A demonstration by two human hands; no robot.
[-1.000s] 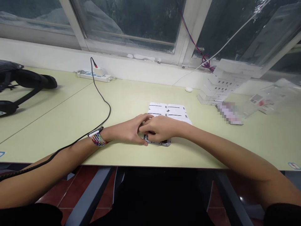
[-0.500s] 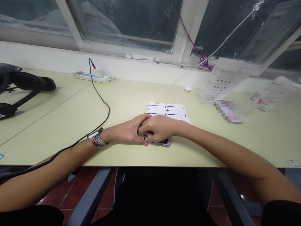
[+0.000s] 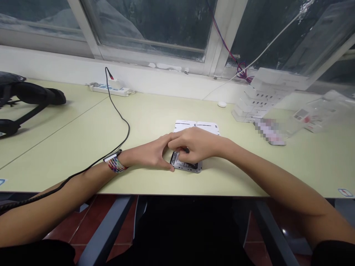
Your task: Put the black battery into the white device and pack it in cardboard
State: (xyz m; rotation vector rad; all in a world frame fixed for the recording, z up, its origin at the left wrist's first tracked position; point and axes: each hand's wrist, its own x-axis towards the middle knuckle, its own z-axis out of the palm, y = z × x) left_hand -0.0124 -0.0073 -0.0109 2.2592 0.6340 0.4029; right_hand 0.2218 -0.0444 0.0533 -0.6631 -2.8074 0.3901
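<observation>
A small flat grey device with an open dark top (image 3: 186, 166) lies near the table's front edge. My left hand (image 3: 148, 155) rests against its left side, fingers curled, thumb and fingertips on its edge. My right hand (image 3: 198, 145) hovers over the device with fingers pinched on a small dark piece (image 3: 186, 150) just above it. Behind the hands lies a white flat cardboard sheet (image 3: 197, 126), partly hidden by my right hand.
A black cable (image 3: 118, 111) runs from a white power strip (image 3: 109, 88) by the wall toward my left arm. Clear plastic trays (image 3: 256, 101) and packets (image 3: 318, 114) stand at the back right. A black object (image 3: 24, 98) lies far left. The green table (image 3: 69, 147) ends just below my hands.
My right hand has lifted off the device and moved slightly back, uncovering its dark top. It now pinches a small dark piece. The left hand has stayed in place.
</observation>
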